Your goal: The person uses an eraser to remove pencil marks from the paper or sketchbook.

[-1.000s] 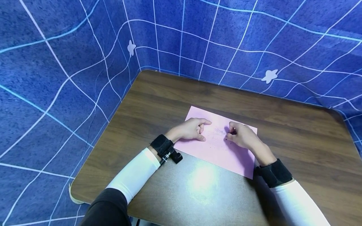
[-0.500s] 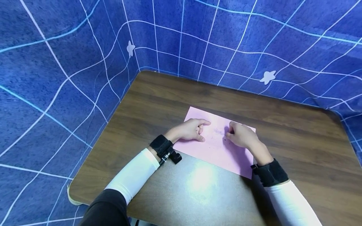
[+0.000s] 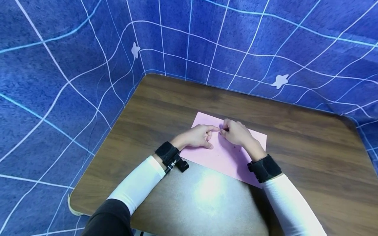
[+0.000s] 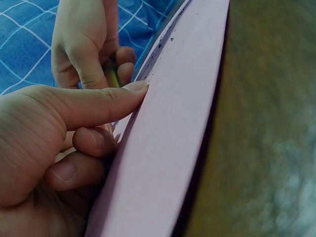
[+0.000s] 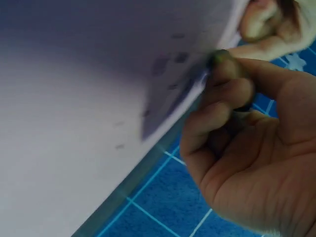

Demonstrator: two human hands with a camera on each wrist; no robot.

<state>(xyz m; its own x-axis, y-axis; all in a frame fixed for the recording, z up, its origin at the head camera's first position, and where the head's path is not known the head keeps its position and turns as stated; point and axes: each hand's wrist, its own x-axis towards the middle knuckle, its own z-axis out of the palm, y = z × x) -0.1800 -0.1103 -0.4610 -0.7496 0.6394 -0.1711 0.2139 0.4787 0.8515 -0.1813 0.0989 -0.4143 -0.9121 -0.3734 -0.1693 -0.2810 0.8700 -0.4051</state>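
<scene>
A sheet of pink paper (image 3: 218, 157) lies on the wooden table. My left hand (image 3: 200, 135) rests on its left part, index finger and thumb spread apart, the other fingers bent in. Close by the left index fingertip, my right hand (image 3: 238, 133) pinches a small dark eraser; most of it is hidden by the fingers. Its green and yellow side (image 4: 113, 76) shows between the fingers in the left wrist view. Dark crumbs (image 5: 181, 57) are scattered on the paper in the right wrist view. The writing near the hands is covered by the right hand.
The brown table (image 3: 165, 98) reaches beyond the paper on all sides, with a bright glare (image 3: 209, 186) in front. A blue cloth backdrop (image 3: 189, 42) with white lines and star shapes stands along its back and left edges.
My right hand has moved left across the paper with the eraser, close to the left index finger. The crumbs at its former spot are uncovered. My left hand has stayed in place.
</scene>
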